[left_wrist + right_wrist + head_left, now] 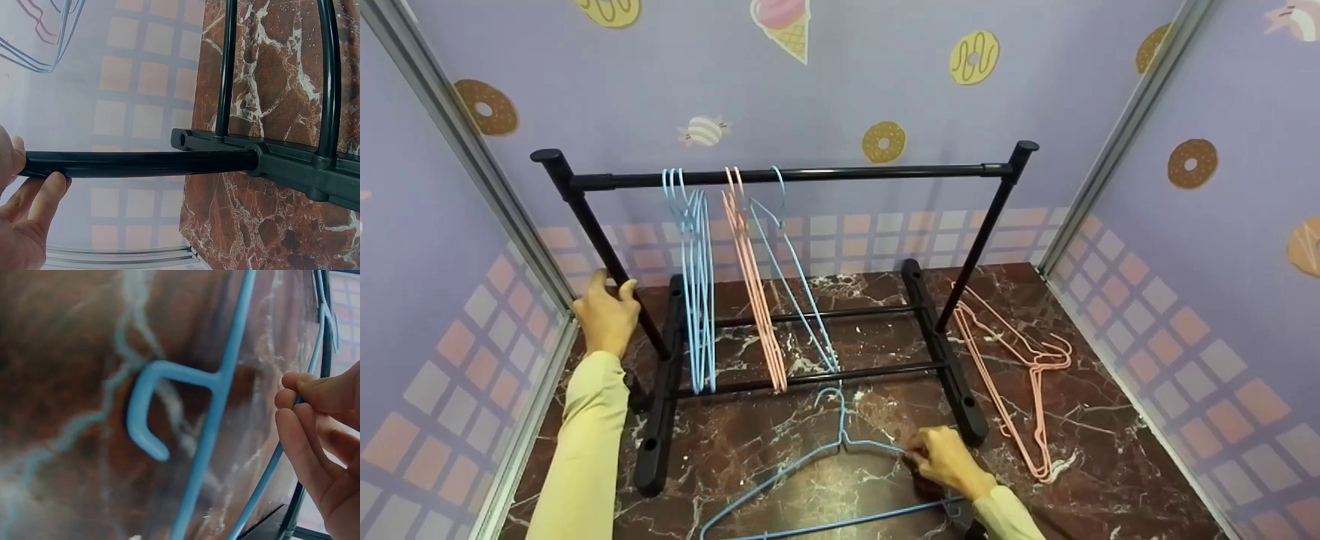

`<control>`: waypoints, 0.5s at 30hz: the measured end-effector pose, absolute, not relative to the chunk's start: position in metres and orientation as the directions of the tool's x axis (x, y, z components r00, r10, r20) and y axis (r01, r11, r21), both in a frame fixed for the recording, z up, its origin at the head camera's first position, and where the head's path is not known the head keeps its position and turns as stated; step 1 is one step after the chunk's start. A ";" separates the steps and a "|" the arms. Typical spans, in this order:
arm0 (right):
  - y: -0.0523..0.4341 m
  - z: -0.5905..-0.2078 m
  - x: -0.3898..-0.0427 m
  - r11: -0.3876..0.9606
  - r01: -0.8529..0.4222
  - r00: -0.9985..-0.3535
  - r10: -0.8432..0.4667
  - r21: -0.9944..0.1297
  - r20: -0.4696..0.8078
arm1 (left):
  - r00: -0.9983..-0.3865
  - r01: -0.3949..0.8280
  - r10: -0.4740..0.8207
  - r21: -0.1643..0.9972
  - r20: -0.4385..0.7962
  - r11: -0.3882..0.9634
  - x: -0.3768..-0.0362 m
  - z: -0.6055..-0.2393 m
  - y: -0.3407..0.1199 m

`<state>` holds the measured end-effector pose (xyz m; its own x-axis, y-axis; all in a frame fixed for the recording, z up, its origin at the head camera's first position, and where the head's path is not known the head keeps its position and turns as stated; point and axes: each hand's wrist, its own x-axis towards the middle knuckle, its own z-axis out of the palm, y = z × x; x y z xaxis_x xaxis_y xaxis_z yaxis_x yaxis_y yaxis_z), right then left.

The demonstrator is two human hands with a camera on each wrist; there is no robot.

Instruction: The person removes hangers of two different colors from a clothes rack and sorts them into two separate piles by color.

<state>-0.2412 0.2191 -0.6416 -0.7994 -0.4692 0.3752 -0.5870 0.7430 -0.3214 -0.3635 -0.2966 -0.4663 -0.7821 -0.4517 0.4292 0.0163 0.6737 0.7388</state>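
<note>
1. Right hand [949, 459] pinches the shoulder wire of the blue hanger [810, 480], which lies on the marble floor [1110, 465] in front of the rack [780, 177].
2. Left hand [604, 315] is curled round the rack's left post [140, 163].
3. Risk: the thin wire could slip from the pinch, or its hook could snag the lower bar [810, 377] when lifted.
4. Hook points away towards the rack; long axis runs left-right, slightly tilted.

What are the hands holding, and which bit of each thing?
The left hand grips the black rack by its left upright post. The right hand pinches the blue hanger on the table by its right shoulder wire.
</note>
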 end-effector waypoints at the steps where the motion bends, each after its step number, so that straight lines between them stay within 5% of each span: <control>1: 0.219 -0.642 -0.241 0.741 -0.585 -0.803 -0.469 -0.330 0.368 | -0.778 0.019 -0.452 0.736 0.436 0.676 -0.364 -0.466 -0.297; 15: 0.216 -0.658 -0.242 0.804 -0.505 -0.789 -0.282 -0.314 0.546 | -0.771 0.021 -0.460 0.740 0.440 0.672 -0.365 -0.467 -0.295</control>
<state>-0.2421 0.2164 -0.6581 -0.7891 -0.2824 0.5455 -0.5048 0.8042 -0.3139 -0.3652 -0.2953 -0.4671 -0.7711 -0.4603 0.4399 0.0207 0.6724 0.7399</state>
